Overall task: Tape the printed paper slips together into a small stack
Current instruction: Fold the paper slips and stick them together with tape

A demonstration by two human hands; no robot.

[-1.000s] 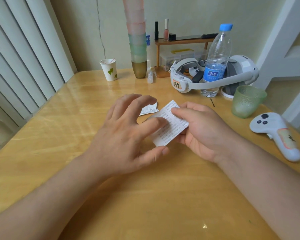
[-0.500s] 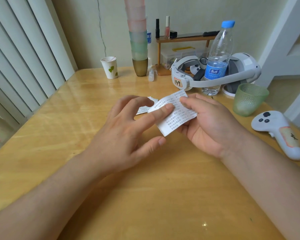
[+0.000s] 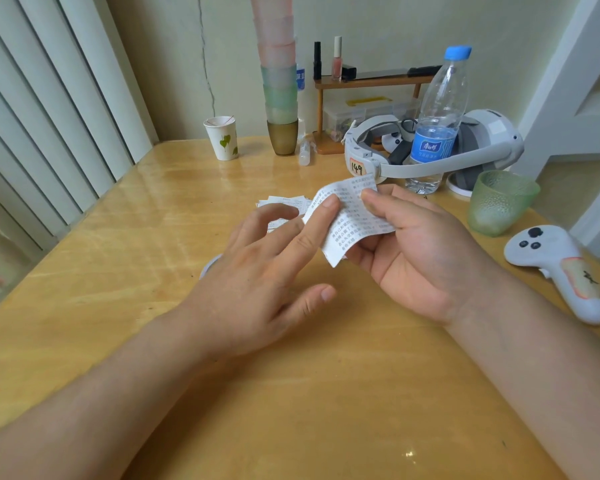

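White printed slip [image 3: 350, 216] | pinched by right hand [image 3: 420, 251] | left hand [image 3: 257, 285] spread, forefinger on slip

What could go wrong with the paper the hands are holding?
The right hand pinches the printed slip only near one edge, and the left hand just rests a straight finger on it, so it might bend or slip from that grip. The other slips lie loose on the table behind the left hand, which could knock them about.
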